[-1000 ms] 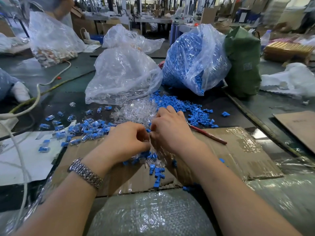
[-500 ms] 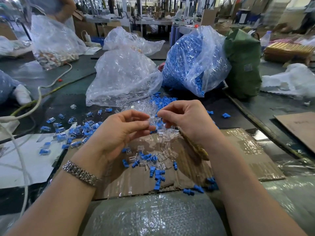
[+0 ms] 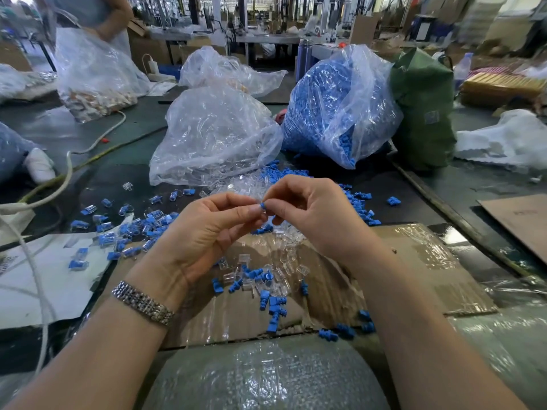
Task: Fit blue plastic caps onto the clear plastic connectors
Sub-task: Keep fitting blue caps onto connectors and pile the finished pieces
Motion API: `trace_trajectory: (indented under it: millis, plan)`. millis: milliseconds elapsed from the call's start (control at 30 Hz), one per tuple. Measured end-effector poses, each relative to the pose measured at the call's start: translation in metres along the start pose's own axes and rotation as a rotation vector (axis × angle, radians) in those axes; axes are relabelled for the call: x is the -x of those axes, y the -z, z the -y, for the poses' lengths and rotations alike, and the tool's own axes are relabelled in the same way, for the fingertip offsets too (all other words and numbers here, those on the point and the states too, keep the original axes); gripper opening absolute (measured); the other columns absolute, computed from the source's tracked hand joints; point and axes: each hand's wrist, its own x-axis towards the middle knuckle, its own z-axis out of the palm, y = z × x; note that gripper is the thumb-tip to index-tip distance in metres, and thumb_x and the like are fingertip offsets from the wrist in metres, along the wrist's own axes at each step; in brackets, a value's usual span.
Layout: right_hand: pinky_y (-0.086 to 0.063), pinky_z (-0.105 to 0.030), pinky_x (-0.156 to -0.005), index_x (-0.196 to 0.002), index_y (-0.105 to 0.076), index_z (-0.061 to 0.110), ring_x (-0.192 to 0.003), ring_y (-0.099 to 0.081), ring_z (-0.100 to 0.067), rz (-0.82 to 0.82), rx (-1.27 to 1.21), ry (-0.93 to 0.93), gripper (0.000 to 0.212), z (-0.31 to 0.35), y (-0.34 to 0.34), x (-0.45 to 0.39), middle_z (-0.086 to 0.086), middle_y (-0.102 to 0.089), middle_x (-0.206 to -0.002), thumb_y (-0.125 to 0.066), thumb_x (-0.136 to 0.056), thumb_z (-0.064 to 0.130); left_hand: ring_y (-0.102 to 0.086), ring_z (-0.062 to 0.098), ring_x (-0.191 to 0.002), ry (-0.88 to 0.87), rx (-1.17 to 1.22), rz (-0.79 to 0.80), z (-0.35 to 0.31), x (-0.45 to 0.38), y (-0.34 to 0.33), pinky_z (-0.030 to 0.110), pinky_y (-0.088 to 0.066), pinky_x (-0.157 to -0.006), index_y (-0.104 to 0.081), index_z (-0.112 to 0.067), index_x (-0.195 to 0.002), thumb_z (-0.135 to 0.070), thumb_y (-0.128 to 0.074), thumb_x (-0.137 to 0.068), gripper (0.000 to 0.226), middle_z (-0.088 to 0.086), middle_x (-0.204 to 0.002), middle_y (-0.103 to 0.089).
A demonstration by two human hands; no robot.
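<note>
Pinching one blue cap (image 3: pixel 262 205) between them, left hand (image 3: pixel 204 232) and right hand (image 3: pixel 313 214) meet fingertip to fingertip above the cardboard (image 3: pixel 414 261); connector indiscernible.

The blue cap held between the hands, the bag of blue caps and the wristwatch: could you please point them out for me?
blue cap (image 3: pixel 262 205), head view, its visible end between the fingertips.
bag of blue caps (image 3: pixel 334 105), head view, mid front.
wristwatch (image 3: pixel 142 303), head view, metal band.
</note>
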Motion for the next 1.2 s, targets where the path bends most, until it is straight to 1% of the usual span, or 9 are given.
trace_trajectory:
  millis: [133, 300, 500, 767, 867, 967, 1033, 1100, 1200]
  plan:
    - [-0.059, -0.03, -0.081, -0.099, -0.072, 0.016, -0.081, -0.071, -0.01, -0.014, -0.029, 0.051, 0.006, 0.002, 0.002, 0.001, 0.005, -0.074, -0.085, -0.069, -0.095, 0.012, -0.076, 0.026, -0.088, -0.024, 0.017, 0.034, -0.003, 0.002, 0.001, 0.023, -0.06, -0.074, -0.079, -0.005, -0.081, 0.003, -0.071, -0.075, 0.013, 0.017, -0.092, -0.076]
    - [-0.057, -0.024, -0.08, -0.1, -0.072, 0.017, -0.083, -0.071, -0.008, -0.038, 0.024, 0.118, 0.007, 0.004, 0.002, 0.003, 0.008, -0.073, -0.086, -0.071, -0.094, 0.013, -0.076, 0.027, -0.09, -0.06, -0.114, 0.056, -0.006, 0.006, 0.002, 0.025, -0.06, -0.076, -0.08, -0.005, -0.098, -0.007, -0.077, -0.074, 0.024, 0.021, -0.101, -0.076]
    - [-0.056, -0.036, -0.077, -0.098, -0.069, 0.016, -0.081, -0.066, -0.013, -0.042, 0.123, 0.177, 0.006, 0.009, -0.001, 0.006, 0.006, -0.069, -0.086, -0.068, -0.096, 0.012, -0.076, 0.029, -0.094, -0.128, -0.189, 0.015, -0.007, 0.008, 0.002, 0.025, -0.06, -0.078, -0.081, -0.006, -0.093, -0.005, -0.075, -0.074, 0.02, 0.02, -0.1, -0.077]
    - [-0.053, -0.038, -0.074, -0.095, -0.067, 0.014, -0.079, -0.061, -0.015, -0.037, 0.264, 0.208, 0.004, 0.01, -0.003, 0.006, 0.005, -0.064, -0.086, -0.068, -0.095, 0.01, -0.076, 0.028, -0.093, -0.15, -0.246, -0.009, -0.004, 0.006, 0.002, 0.026, -0.06, -0.079, -0.081, -0.006, -0.092, -0.007, -0.076, -0.072, 0.021, 0.019, -0.098, -0.077]
    - [-0.054, -0.033, -0.072, -0.095, -0.068, 0.016, -0.077, -0.061, -0.011, -0.015, 0.229, 0.197, 0.005, 0.012, 0.0, 0.007, 0.008, -0.064, -0.083, -0.069, -0.094, 0.011, -0.076, 0.028, -0.092, -0.136, -0.209, -0.004, -0.002, 0.006, 0.001, 0.025, -0.06, -0.078, -0.081, -0.005, -0.093, -0.007, -0.077, -0.07, 0.023, 0.02, -0.098, -0.077]
    - [-0.049, -0.018, -0.064, -0.099, -0.067, 0.021, -0.072, -0.061, -0.002, -0.035, 0.083, 0.088, 0.005, 0.012, 0.01, 0.007, 0.01, -0.065, -0.081, -0.069, -0.095, 0.022, -0.075, 0.03, -0.096, -0.126, -0.17, 0.012, -0.002, 0.005, 0.003, 0.025, -0.06, -0.079, -0.079, -0.003, -0.097, -0.005, -0.076, -0.074, 0.023, 0.022, -0.102, -0.076]
    - [-0.046, -0.015, -0.067, -0.099, -0.063, 0.024, -0.074, -0.059, 0.0, -0.165, 0.125, -0.033, 0.01, 0.006, 0.02, 0.006, 0.011, -0.063, -0.084, -0.066, -0.096, 0.033, -0.075, 0.032, -0.1, -0.114, -0.149, 0.012, -0.003, 0.005, 0.004, 0.025, -0.06, -0.08, -0.078, -0.001, -0.099, -0.002, -0.073, -0.076, 0.024, 0.024, -0.106, -0.075]
    - [-0.049, -0.027, -0.079, -0.107, -0.059, 0.023, -0.091, -0.059, -0.007, -0.205, 0.413, -0.261, 0.032, -0.006, 0.033, 0.004, 0.01, -0.062, -0.099, -0.065, -0.093, 0.052, -0.074, 0.033, -0.1, -0.108, -0.133, 0.008, -0.003, 0.005, 0.005, 0.025, -0.06, -0.08, -0.078, 0.0, -0.099, -0.001, -0.073, -0.076, 0.023, 0.026, -0.107, -0.074]
    - [-0.048, -0.048, -0.098, -0.119, -0.056, 0.014, -0.115, -0.054, -0.029, 0.048, 0.732, -0.635, 0.073, -0.016, 0.038, 0.006, -0.008, -0.055, -0.122, -0.067, -0.078, 0.073, -0.075, 0.033, -0.098, -0.104, -0.117, 0.003, -0.004, 0.004, 0.004, 0.025, -0.06, -0.079, -0.079, -0.001, -0.097, 0.001, -0.071, -0.076, 0.022, 0.026, -0.104, -0.074]
